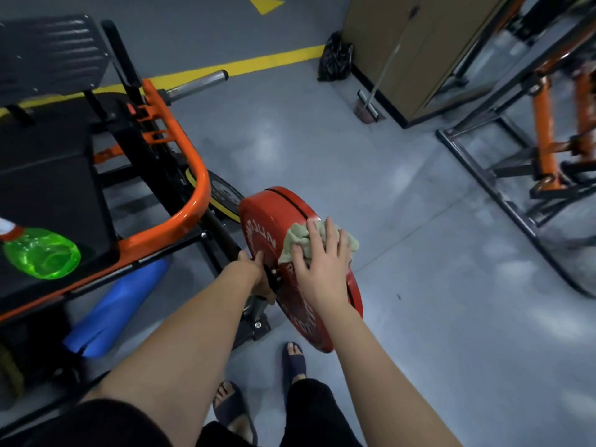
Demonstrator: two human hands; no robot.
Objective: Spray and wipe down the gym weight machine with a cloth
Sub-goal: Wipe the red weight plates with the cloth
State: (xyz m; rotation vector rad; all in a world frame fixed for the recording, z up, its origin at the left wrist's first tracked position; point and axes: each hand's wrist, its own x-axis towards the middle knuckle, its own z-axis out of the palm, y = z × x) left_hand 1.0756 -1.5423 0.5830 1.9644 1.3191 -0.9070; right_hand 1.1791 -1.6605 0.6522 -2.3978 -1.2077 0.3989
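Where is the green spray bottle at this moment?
Head view, far left edge: the green spray bottle lies on the machine's black pad, just inside the orange frame rail, well left of the red weight plate.

Glossy grey floor (403, 253) with yellow lines (245, 64); tan cabinet (419, 43) beyond.

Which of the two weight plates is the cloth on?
The red plate, nearer the camera: the right hand presses the cloth flat on its face. The black, yellow-rimmed plate behind it is untouched.
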